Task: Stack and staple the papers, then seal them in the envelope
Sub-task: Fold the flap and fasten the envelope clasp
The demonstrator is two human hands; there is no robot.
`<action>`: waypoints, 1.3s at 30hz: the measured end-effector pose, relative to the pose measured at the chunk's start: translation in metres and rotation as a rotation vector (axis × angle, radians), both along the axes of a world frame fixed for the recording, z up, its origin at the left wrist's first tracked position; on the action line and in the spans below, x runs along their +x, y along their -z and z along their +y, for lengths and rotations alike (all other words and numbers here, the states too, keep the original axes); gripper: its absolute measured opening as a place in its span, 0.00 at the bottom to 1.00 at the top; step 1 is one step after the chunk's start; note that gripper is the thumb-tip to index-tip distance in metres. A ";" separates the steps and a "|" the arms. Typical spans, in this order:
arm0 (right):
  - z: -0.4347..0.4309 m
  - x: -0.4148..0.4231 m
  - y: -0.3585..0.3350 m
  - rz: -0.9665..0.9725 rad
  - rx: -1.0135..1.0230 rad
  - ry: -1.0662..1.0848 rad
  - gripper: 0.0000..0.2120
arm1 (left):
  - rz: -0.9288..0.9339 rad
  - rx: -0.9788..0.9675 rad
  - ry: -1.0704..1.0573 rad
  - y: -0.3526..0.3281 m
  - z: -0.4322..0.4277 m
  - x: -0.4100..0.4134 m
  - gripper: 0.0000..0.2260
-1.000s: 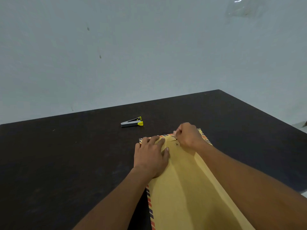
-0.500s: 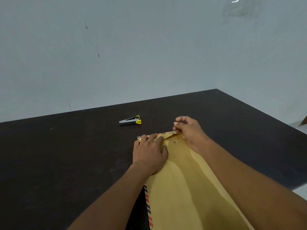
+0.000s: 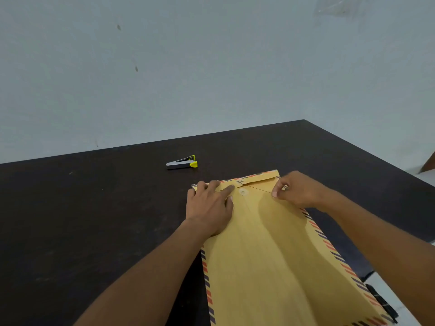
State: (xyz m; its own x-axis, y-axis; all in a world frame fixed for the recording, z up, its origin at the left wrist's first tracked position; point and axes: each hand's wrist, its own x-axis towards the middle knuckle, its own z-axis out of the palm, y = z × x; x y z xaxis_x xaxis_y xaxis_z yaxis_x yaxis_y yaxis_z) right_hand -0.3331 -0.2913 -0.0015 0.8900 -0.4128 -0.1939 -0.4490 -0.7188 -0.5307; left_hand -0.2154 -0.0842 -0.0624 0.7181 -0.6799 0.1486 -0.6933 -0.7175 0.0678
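A yellow-brown envelope with a red-and-blue striped border is laid flat on a dark brown table, its long side running away from the viewer. Its near right corner appears to project past the table's right edge. At the far end the flap is folded down over the body. A small fastener is seen at the middle of the flap's edge, and a round paper button is fixed to the body just below it.

A thin string is drawn from the fastener out to the right, passing just beside the button. Its free end is pinched between the thumb and curled fingertips of the right hand, which is held over the envelope's far right corner.

The left hand is pressed palm down on the far left part of the envelope with its fingers straight. The fingertips are laid on the flap, and the index finger is stretched toward the button, its tip just beside it.

A small grey-and-black stapler with a yellow end is left lying on the table beyond the envelope's far left corner, apart from it and touched by neither hand. A pale grey wall is seen behind the table. A black object, too hidden to be named, is glimpsed beside the envelope's near right corner.
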 end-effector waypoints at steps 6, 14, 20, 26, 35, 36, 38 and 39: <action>0.024 0.001 0.019 -0.130 -0.472 -0.039 0.06 | -0.040 -0.070 0.050 0.002 0.002 0.000 0.20; 0.026 -0.007 0.029 -0.436 -0.356 -0.151 0.07 | 0.081 -0.139 0.131 0.009 0.001 0.007 0.21; 0.023 -0.012 0.040 -0.367 -0.381 -0.178 0.11 | 0.103 -0.140 0.132 0.007 0.001 0.006 0.20; 0.033 -0.020 0.041 -0.197 -0.658 -0.222 0.22 | 0.108 -0.150 0.145 0.008 0.002 0.008 0.20; 0.047 -0.013 0.035 -0.031 -0.884 -0.328 0.23 | 0.169 -0.114 0.177 0.003 0.004 0.017 0.20; 0.049 -0.013 0.034 -0.019 -0.897 -0.347 0.24 | 0.176 -0.103 0.180 0.002 0.004 0.018 0.20; 0.053 -0.010 0.032 -0.021 -0.904 -0.381 0.23 | 0.186 -0.095 0.181 0.000 0.004 0.019 0.21; 0.054 -0.008 0.032 -0.032 -0.893 -0.397 0.21 | 0.190 -0.097 0.181 0.000 0.003 0.019 0.21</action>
State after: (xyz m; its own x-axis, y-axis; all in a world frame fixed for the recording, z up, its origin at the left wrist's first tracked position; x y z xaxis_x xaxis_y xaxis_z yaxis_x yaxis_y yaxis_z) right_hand -0.3412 -0.2371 -0.0332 0.9953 -0.0651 0.0714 -0.0824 -0.9579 0.2750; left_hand -0.1969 -0.0807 -0.0627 0.6072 -0.7891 0.0932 -0.7781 -0.5667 0.2711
